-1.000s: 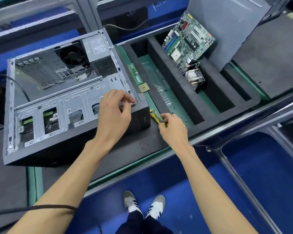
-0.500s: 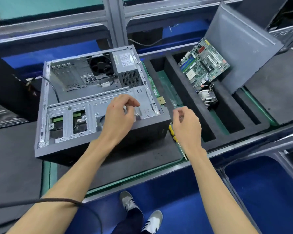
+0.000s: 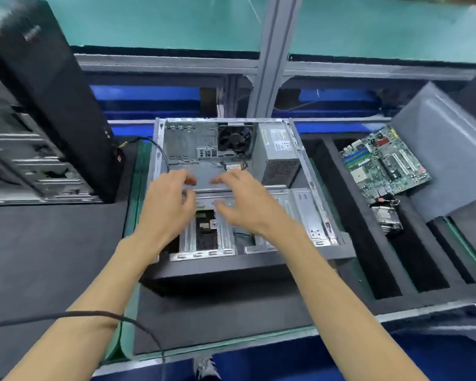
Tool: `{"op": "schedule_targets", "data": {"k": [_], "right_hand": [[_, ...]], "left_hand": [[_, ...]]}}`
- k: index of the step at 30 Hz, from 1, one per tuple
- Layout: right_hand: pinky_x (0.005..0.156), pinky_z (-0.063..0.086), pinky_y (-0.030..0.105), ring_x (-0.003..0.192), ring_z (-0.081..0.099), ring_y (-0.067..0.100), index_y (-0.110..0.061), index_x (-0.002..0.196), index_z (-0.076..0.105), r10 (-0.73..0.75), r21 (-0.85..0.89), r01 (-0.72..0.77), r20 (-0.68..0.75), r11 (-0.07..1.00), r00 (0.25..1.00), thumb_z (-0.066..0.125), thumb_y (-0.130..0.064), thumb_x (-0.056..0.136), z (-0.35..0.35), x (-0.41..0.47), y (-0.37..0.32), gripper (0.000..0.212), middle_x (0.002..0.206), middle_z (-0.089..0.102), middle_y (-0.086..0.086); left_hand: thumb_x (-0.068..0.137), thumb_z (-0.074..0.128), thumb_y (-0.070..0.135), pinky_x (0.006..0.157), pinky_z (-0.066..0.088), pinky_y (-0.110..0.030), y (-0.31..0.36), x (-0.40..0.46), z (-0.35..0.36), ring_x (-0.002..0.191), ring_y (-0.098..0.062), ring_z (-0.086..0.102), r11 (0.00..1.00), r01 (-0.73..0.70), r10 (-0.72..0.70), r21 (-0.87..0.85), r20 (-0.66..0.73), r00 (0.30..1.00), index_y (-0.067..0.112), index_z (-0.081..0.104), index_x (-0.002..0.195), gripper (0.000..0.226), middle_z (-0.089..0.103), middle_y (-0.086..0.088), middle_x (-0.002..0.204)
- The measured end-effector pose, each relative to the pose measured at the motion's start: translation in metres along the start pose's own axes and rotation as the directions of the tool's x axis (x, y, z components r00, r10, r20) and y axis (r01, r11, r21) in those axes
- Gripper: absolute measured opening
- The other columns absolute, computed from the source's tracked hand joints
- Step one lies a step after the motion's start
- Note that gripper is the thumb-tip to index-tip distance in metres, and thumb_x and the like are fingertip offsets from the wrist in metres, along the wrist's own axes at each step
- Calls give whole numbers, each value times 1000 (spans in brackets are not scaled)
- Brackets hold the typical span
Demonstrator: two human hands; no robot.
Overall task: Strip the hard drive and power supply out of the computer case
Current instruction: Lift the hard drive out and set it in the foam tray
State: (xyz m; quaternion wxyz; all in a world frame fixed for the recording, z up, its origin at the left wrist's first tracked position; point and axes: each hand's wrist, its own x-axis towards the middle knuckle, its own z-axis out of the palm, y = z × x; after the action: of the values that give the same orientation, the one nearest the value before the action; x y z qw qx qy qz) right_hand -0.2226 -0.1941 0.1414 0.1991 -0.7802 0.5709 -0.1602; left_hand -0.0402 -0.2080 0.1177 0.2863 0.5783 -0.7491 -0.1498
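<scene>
The open grey computer case [image 3: 327,254] lies on its side in front of me on a dark foam mat. Its silver power supply [image 3: 278,154] sits in the far right corner beside the black fan [image 3: 235,138]. The metal drive cage [image 3: 300,215] fills the near half, and a drive [image 3: 206,229] shows through one of its slots. My left hand [image 3: 166,209] and my right hand [image 3: 248,204] hover side by side over the cage, fingers spread and loosely bent, holding nothing. Motion blurs both hands.
A foam tray [image 3: 368,257] with long slots stands to the right, holding a green motherboard [image 3: 382,163] and a heatsink [image 3: 386,217]. A grey side panel [image 3: 448,149] leans at the far right. Another black tower [image 3: 47,111] stands at the left. A black cable [image 3: 94,314] crosses my left forearm.
The view has swung so the case is now centred. My right hand left the screwdriver by the case and came over the drive cage next to my left hand, which slid left.
</scene>
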Motion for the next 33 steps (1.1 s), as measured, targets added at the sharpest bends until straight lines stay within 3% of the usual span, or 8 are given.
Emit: {"op": "schedule_targets", "data": {"k": [5,11,14,23,26,28,30,33], "right_hand": [[123,5,52,146,27,23,-22,159,21,13,-152,36,313,988,950,67,-49,88,11,15,0,88,153,37,6],[121,10,51,138,27,23,-24,160,11,13,-211,70,368,975,930,73,-55,80,13,19,3,106,145,36,5],[117,16,47,133,30,21,-23,159,14,-1,-207,78,351,975,936,73,-59,78,15,21,6,107,139,38,3],[113,33,39,137,43,16,-29,154,34,24,6,-33,567,999,823,65,-63,85,-11,50,18,83,152,44,-2],[97,46,34,111,62,13,-26,128,61,119,174,-213,435,962,893,45,-55,101,-11,76,21,42,123,66,-4],[104,43,40,115,61,23,-17,122,67,218,81,-274,414,958,884,27,-51,107,4,91,19,54,121,67,6],[107,37,40,126,54,31,-11,125,64,242,-32,-261,495,965,834,14,-50,108,21,97,17,66,135,59,17],[101,43,43,112,59,37,-3,113,63,193,33,-228,425,973,884,14,-38,109,28,96,22,60,120,64,28]], "left_hand": [[95,54,16,116,17,-31,-20,-9,-10,122,-23,49,985,-119,93,128,193,977,12,58,133,38,64,-3,126],[79,55,75,121,2,-36,-32,-1,-13,137,-21,27,934,-276,141,226,476,868,22,19,156,100,40,-1,144],[68,48,83,122,7,-39,-28,2,-6,137,-23,29,912,-295,108,286,525,844,21,11,156,114,34,-2,142],[75,59,76,115,19,-34,-27,14,-9,134,-16,33,960,-193,55,204,538,841,24,26,150,97,39,4,143],[84,53,73,114,23,-34,-26,17,-11,129,-14,38,968,-180,63,174,526,848,25,36,144,79,44,5,138],[95,48,59,111,26,-34,-24,21,-10,127,-15,41,978,-144,52,152,493,869,25,44,139,56,49,5,135],[104,36,37,102,33,-34,-21,29,-8,121,-20,47,983,-96,27,159,389,921,21,51,131,35,55,0,130],[105,24,22,72,38,-38,-15,43,7,103,-29,58,918,-142,35,370,281,959,15,52,116,32,59,-7,115]]}}
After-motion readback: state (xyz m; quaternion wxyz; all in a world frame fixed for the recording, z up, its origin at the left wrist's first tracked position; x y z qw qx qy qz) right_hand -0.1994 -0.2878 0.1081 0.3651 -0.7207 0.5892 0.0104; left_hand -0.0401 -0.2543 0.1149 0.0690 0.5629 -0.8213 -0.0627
